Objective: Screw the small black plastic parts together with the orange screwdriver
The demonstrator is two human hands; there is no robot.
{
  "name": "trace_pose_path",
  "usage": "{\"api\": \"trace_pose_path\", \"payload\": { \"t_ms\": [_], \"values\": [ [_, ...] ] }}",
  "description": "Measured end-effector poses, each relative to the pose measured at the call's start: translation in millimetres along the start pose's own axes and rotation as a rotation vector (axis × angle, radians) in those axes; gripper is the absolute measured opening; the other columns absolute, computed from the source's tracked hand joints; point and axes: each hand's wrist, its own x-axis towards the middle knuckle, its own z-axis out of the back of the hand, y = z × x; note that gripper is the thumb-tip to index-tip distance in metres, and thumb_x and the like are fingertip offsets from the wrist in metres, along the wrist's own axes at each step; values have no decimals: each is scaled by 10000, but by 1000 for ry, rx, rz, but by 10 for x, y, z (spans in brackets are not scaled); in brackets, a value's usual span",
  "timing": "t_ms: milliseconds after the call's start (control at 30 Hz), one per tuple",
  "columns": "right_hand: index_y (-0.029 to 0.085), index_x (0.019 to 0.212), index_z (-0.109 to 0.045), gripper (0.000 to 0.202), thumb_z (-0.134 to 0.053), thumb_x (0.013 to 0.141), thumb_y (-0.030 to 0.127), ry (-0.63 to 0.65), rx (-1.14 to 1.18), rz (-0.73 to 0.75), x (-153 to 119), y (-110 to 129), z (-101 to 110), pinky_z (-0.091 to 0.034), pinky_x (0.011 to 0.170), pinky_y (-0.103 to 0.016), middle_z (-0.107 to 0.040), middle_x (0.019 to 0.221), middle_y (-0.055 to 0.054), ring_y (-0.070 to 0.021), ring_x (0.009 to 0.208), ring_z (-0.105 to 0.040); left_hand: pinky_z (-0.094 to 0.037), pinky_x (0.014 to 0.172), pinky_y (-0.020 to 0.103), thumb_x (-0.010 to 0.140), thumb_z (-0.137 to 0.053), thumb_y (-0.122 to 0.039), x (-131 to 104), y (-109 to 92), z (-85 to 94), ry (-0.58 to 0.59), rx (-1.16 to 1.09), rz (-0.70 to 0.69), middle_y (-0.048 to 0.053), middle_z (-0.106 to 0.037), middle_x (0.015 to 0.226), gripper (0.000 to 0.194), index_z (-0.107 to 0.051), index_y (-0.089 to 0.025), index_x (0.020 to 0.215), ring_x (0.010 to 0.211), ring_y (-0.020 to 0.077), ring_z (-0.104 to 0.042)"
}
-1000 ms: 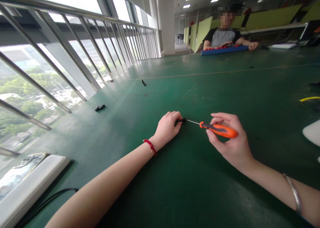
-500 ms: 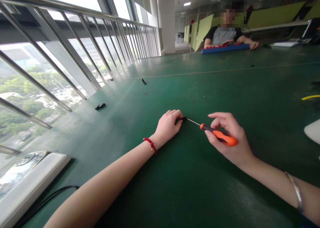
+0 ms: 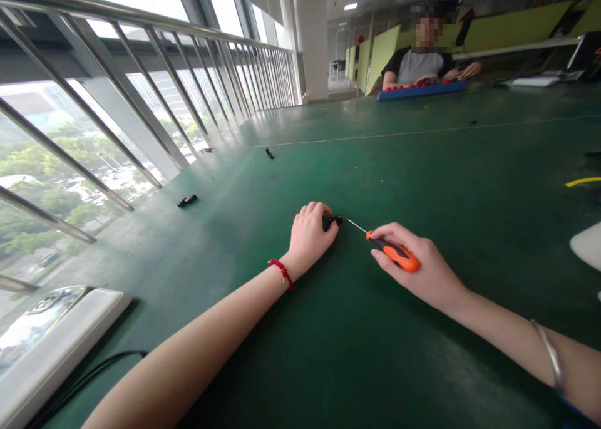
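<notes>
My left hand [image 3: 312,230] rests on the green table with its fingers closed around a small black part [image 3: 333,220], whose right end sticks out past the thumb. What kind of part it is I cannot make out. To the right, my right hand [image 3: 413,257] grips a screwdriver [image 3: 399,255] by its orange and black handle. The thin metal shaft points left, and its tip stands a short gap away from the black part.
Other small black pieces lie on the table [image 3: 263,241], one at the left [image 3: 187,201] and one farther back [image 3: 269,153]. A white box-like device [image 3: 79,335] with a black cable sits front left. Across the table a person [image 3: 422,66] sits behind a blue tray [image 3: 422,91]. A metal railing [image 3: 154,37] runs along the left.
The screwdriver's tip has come away from the black part. My right hand has shifted left, its fingers now closer around the handle. The left hand has turned slightly with the part.
</notes>
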Motion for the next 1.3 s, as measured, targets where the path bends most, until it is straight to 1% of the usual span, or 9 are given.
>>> {"api": "trace_pose_path", "payload": {
  "t_ms": [133,333,500,700,900,1067,1300],
  "values": [
    [242,1020,-562,220,-587,808,293,78,-104,47,-18,-15,-11,-512,650,-302,-684,860,-26,-176,697,-648,-454,861,376,847,-532,-255,10,-2,4,5,-31,12,59,-628,976,85,-572,-188,880,962,227,-558],
    [247,1026,-552,216,-572,815,289,111,-170,81,-16,0,-12,-513,626,-304,-681,845,-27,-188,714,-642,-458,847,358,855,-535,-236,17,14,11,21,-45,-8,47,-634,939,79,-600,-191,855,930,214,-560],
    [239,1038,-552,223,-559,823,296,126,-180,80,-23,-9,-9,-510,639,-307,-684,865,-36,-183,710,-632,-457,827,353,865,-533,-252,13,16,18,13,-37,-4,46,-637,923,107,-617,-187,855,912,213,-562],
    [232,1062,-544,233,-515,844,308,175,-206,47,-26,5,-2,-501,686,-316,-680,911,-47,-190,756,-624,-451,816,338,876,-533,-268,17,26,9,-9,-18,5,34,-648,927,131,-645,-199,866,909,205,-565],
    [244,1071,-533,237,-506,848,319,193,-194,26,-20,5,-10,-492,682,-314,-673,938,-44,-191,763,-615,-441,787,326,880,-538,-276,8,33,8,-6,-9,12,26,-658,917,144,-665,-210,860,900,202,-568],
    [243,1067,-531,233,-509,846,313,189,-192,38,-19,5,-9,-485,691,-320,-672,936,-42,-192,764,-606,-426,753,312,888,-533,-285,4,26,22,-14,12,19,22,-664,924,151,-667,-216,866,888,195,-569],
    [238,1067,-533,235,-509,841,298,208,-196,33,-12,10,-2,-480,685,-323,-669,929,-43,-192,761,-594,-399,756,325,907,-518,-311,-6,-3,41,-1,140,-11,18,-671,938,181,-672,-220,888,907,201,-555]
  ]
}}
